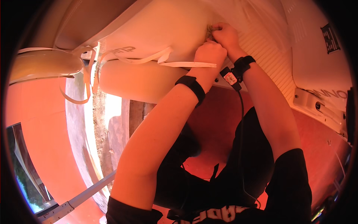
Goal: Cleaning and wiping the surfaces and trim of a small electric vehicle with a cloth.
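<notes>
My left hand (210, 53) and my right hand (226, 36) are close together against a large pale moulded panel (156, 33). Between their fingertips is a small yellowish-green bunch of cord-like strands (209, 29) beside a narrow dark gap in the panel. The right thumb and fingers pinch the bunch from the right. My left fingers are curled at its lower end, their tips partly hidden. Black bands circle my left wrist (192, 87) and right wrist (244, 65). A small black device (231, 78) with a cable hangs at the right band.
A pale flat strap (187, 64) lies across the panel and loops down at the left. A ribbed pale surface (260, 53) stretches to the right. Metal rail (84, 193) slants at the lower left. A red surface (215, 112) lies below my arms, near my dark-clothed knees.
</notes>
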A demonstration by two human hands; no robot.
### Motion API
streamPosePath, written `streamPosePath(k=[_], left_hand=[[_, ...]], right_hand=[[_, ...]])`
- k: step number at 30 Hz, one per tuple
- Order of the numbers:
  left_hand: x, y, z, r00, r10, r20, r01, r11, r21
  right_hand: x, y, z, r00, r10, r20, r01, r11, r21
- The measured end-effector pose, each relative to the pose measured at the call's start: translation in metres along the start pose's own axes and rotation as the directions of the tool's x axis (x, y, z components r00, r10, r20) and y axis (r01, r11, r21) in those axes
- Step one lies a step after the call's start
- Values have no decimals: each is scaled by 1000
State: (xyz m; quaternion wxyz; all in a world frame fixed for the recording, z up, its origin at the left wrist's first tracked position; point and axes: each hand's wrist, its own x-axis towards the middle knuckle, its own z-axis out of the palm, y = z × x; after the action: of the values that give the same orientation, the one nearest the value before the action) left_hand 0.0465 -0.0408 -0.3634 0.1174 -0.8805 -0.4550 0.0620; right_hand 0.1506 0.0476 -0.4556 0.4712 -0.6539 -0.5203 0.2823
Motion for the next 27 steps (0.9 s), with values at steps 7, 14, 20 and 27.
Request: streamPosePath(k=[7, 14, 20, 27], left_hand=[[-21, 9, 0, 1000, -5, 19, 3, 992, 123], [-70, 2, -47, 974, 28, 226, -34, 999, 25], [-86, -5, -45, 990, -91, 108, 85, 995, 53], [-70, -6, -26, 991, 42, -128, -37, 999, 39]], right_hand=[[-14, -3, -7, 969, 106, 225, -109, 994, 3], [-71, -26, -7, 898, 236, 371, -342, 905, 252], [-100, -48, -9, 875, 303, 377, -445, 811, 380], [-94, -32, 1, 888, 298, 349, -443, 760, 476]])
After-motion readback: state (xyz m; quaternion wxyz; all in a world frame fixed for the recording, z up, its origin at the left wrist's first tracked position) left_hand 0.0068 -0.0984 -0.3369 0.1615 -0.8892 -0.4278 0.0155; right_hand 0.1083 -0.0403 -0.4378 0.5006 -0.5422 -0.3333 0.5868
